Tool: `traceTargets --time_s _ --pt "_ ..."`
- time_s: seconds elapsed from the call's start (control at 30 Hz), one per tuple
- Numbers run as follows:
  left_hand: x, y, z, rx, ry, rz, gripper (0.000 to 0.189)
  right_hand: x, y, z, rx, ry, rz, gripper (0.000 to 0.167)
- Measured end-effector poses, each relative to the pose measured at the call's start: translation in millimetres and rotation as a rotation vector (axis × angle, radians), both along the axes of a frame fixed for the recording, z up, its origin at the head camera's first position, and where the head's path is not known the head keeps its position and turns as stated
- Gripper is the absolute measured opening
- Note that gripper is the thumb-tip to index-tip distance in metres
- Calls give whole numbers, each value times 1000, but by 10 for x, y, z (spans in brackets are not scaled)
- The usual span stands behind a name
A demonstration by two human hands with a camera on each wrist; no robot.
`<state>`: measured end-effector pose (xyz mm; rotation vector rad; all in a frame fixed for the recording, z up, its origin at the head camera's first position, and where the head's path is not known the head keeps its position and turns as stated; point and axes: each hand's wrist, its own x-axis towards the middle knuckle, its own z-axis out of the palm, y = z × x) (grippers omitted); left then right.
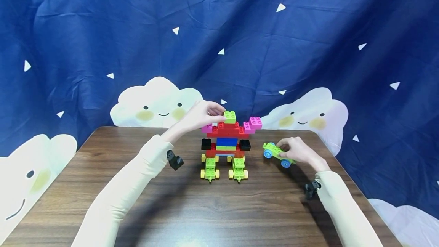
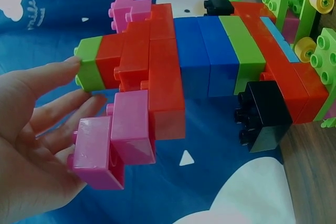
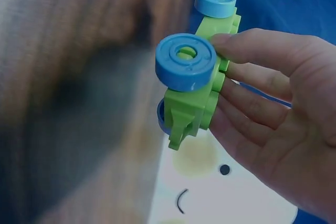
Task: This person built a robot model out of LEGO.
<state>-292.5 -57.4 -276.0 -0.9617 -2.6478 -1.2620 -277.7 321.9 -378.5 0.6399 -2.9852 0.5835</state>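
In the middle of the table stands an upright figure of toy building bricks (image 1: pixel 227 128), with red, blue, green, pink and black bricks on two green wheeled bases. At its top left side is my left hand (image 1: pixel 205 113), fingers spread and loosely bent. Its fingertips touch the light green brick (image 2: pixel 92 62) at the top of the figure. My right hand (image 1: pixel 296 149) pinches a green toy car base (image 3: pixel 202 90) with blue wheels (image 3: pixel 185 61), thumb on one side and fingers on the other. The car base is tilted, right of the figure.
The brown wooden table (image 1: pixel 212 209) lies under everything. A blue curtain (image 1: pixel 205 22) with white clouds hangs behind it. The figure's pink bricks (image 1: pixel 253 122) and black bricks (image 1: pixel 245 145) stick out sideways. A black camera (image 1: pixel 174 159) sits on the left wrist.
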Motion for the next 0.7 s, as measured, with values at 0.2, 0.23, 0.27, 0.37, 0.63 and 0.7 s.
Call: traceTargets --time_s 0.2,0.23,0.27,0.37,0.63,0.7 --pt "-9 -34 -5 -17 24 7 40 39 1 236 2 69 6 29" --pt "-7 -42 -2 -20 26 11 40 46 3 272 6 79 10 29" --pt "-5 -52 1 -20 27 16 41 51 4 307 11 90 15 29" --pt "2 -90 7 -14 20 26 40 71 -7 426 10 108 24 27" --pt "36 -268 -37 -4 -29 29 42 101 -56 778 -16 166 51 26" --pt "37 -322 -59 -14 -26 41 43 108 -68 876 -15 180 48 26"
